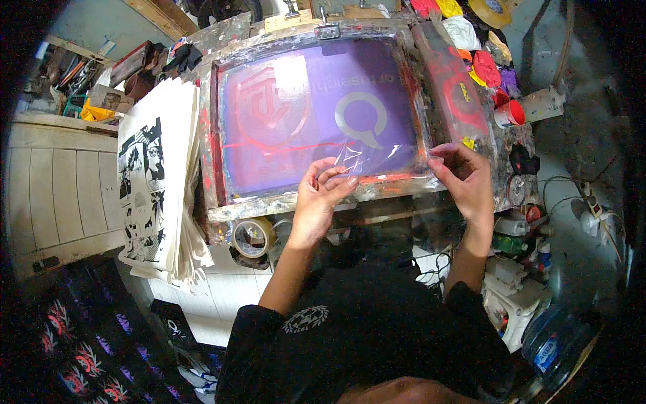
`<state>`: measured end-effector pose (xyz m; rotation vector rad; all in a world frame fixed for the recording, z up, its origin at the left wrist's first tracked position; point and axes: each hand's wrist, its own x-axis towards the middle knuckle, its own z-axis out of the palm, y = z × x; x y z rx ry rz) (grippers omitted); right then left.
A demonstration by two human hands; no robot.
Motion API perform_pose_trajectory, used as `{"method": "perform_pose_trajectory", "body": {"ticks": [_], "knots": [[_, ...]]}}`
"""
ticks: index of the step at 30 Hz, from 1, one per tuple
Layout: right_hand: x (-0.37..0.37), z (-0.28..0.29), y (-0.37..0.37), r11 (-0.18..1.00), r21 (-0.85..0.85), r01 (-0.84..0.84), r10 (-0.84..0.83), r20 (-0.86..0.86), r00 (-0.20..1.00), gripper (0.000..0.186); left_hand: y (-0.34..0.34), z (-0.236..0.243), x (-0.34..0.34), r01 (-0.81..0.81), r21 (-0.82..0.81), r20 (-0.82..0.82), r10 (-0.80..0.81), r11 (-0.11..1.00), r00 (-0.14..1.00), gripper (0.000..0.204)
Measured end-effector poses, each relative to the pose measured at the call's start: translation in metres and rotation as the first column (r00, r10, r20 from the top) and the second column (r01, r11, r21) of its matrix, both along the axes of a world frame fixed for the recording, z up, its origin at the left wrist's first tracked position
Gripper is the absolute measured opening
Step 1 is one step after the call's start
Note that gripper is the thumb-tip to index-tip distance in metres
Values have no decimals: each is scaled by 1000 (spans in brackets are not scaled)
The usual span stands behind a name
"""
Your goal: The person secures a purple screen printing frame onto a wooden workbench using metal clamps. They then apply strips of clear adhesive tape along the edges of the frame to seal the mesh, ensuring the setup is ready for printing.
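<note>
A silk screen frame [217, 121] with purple mesh [269, 168], red and pale printed shapes and a red streak lies on the paint-stained bench. A crinkled clear film strip [370, 160] stretches over the mesh's lower part between my two hands. My left hand [321, 198] is closed on the strip's left part with curled fingers, at the frame's lower edge. My right hand [464, 176] pinches the strip's right end by the frame's right corner. A roll of tape [252, 239] sits below the frame, left of my left forearm.
Printed paper sheets [151, 175] are piled left of the frame. On the right are a paint-stained squeegee board [451, 81], colored bags [486, 67], a red cup [508, 114] and cables. A large water bottle [552, 343] stands lower right. Dark printed pieces [87, 337] lie lower left.
</note>
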<state>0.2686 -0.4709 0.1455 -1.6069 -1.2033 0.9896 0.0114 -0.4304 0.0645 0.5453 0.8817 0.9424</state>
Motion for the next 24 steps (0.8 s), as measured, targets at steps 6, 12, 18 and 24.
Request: {"method": "perform_pose_trajectory", "body": {"ticks": [6,12,18,24], "knots": [[1,-9,-9,999,-49,5,-9,-84,996,11,-10,4,-7,62,60,-101,-56,996,993,60],[0,-16,-17,997,-68,22,-23,-15,1000,9,-19,11,-17,150,-159,66,-142,976,988,61],[2,-35,-32,997,-66,-37,39,22,999,10,-33,16,-32,238,-224,131,-213,945,968,62],[-5,-41,-55,990,-132,-38,28,-79,996,9,-44,26,-45,270,-364,129,-239,891,962,65]]}}
